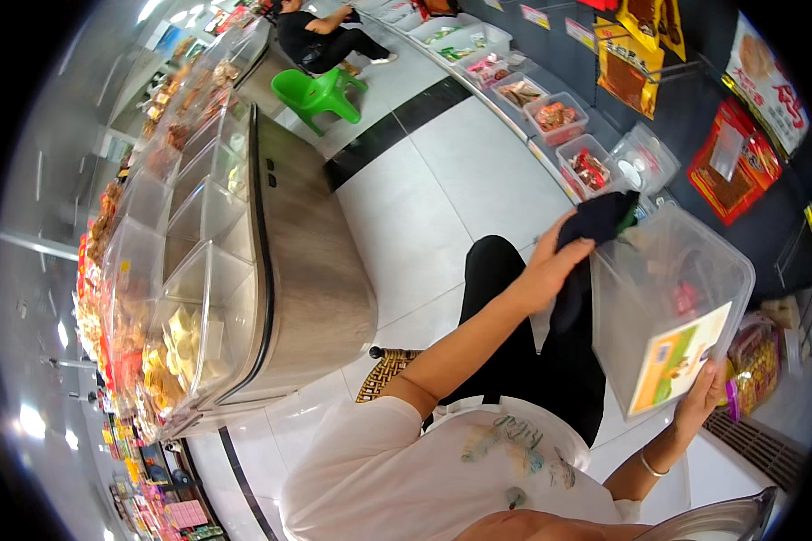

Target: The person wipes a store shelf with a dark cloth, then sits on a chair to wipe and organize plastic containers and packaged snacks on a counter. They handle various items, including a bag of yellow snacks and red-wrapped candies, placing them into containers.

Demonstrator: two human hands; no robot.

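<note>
A large clear plastic bin (pixel 622 304) is tilted above my right thigh, with a colourful printed label (pixel 680 362) on its near side. My right hand (pixel 704 392) grips the bin at its labelled end, a pale bangle on the wrist. A bunched dark cloth (pixel 597 220) is in my left hand (pixel 558 260), against the bin's far edge. Something dark green shows beside the cloth, too small to tell. Through the wall of the bin a reddish patch is seen; whether it lies inside or behind, I cannot tell.
On my right, a low shelf carries small clear tubs of packaged snacks (pixel 555 116); snack pouches (pixel 734 162) hang above. A wood-faced counter (pixel 311 270) with clear food bins stands left. Further ahead are a green plastic chair (pixel 318 95) and a seated person (pixel 318 34).
</note>
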